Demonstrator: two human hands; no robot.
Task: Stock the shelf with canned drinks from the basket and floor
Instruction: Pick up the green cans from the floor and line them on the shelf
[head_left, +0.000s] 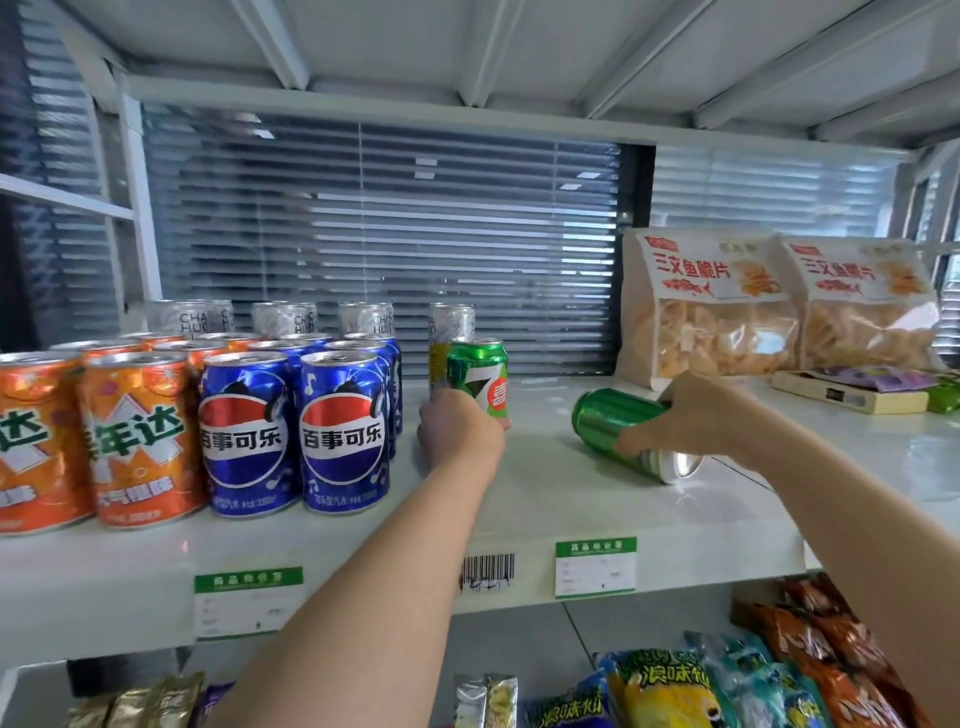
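Where orange cans (135, 436) and blue cans (343, 431) line the shelf (519, 525), the left grip (460, 431) wraps an upright green can (480, 371) just beside them; the right grip (696, 415) clasps a second can (610, 423) on its side, which could roll off if released before it is stood up.

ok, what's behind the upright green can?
A taller silver-and-yellow can stands close behind it, offset left, then window blinds. The green can and the left hand cover its lower part, so its base isn't visible.
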